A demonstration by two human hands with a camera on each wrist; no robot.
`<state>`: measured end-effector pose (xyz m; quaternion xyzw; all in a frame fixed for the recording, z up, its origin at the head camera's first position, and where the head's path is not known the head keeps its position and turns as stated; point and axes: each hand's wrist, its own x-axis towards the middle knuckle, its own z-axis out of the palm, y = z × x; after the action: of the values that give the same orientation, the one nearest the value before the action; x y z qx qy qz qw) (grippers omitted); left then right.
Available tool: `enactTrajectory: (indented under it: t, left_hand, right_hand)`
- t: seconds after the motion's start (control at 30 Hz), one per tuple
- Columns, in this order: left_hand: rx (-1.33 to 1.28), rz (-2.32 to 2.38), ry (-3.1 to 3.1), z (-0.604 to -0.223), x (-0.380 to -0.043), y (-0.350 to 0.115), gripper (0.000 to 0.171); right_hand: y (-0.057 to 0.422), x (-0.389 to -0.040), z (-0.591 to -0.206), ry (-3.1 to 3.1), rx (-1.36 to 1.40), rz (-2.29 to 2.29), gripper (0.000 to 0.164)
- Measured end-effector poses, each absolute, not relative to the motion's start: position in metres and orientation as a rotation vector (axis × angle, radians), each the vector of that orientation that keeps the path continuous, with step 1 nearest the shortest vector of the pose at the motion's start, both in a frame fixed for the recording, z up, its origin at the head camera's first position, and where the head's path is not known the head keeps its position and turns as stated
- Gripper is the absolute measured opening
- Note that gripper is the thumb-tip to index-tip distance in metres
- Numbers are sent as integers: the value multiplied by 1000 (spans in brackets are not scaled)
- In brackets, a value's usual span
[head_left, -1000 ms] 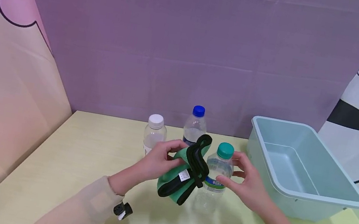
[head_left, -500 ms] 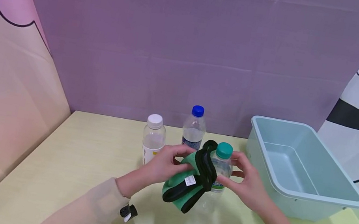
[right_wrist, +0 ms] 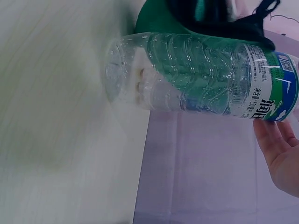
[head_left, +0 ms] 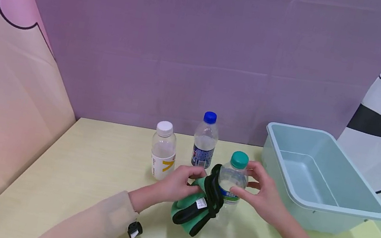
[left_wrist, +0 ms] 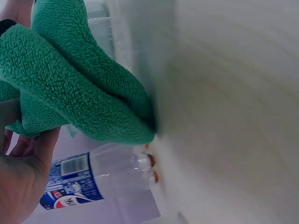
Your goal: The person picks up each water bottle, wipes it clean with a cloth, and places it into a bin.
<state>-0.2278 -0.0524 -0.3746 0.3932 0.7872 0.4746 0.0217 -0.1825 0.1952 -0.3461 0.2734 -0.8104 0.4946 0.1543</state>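
My left hand (head_left: 178, 184) pinches a folded green towel (head_left: 190, 210) with black edging and a small white tag. In the left wrist view the plush towel (left_wrist: 88, 88) reaches down to the tabletop. Just right of it, a clear plastic water bottle (head_left: 232, 176) with a teal cap stands upright. My right hand (head_left: 264, 195) holds this bottle from its right side, thumb in front and fingers behind. In the right wrist view the ridged bottle (right_wrist: 196, 77) rests its base on the table, and the towel lies close behind it.
A white-capped bottle (head_left: 163, 150) and a blue-capped bottle (head_left: 205, 141) stand farther back on the pale wooden table (head_left: 107, 155). A light blue plastic bin (head_left: 279, 181) occupies the right side. A purple cloth backdrop (head_left: 202, 53) hangs behind the table.
The left hand has carried the towel slightly right, then lowered it against the table beside the teal-capped bottle. More of the two back bottles shows. The right hand stays where it was.
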Motion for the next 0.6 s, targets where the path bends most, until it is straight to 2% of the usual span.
enactTrajectory:
  t: [0.27, 0.6]
  left_hand:
    - [1282, 1399, 2452, -383, -231, -53, 17]
    - [1140, 1649, 2406, -363, -222, -51, 12]
  right_hand:
    - [195, -182, -344, -2352, 759, 1440, 53]
    - [196, -182, -346, -2331, 778, 1437, 53]
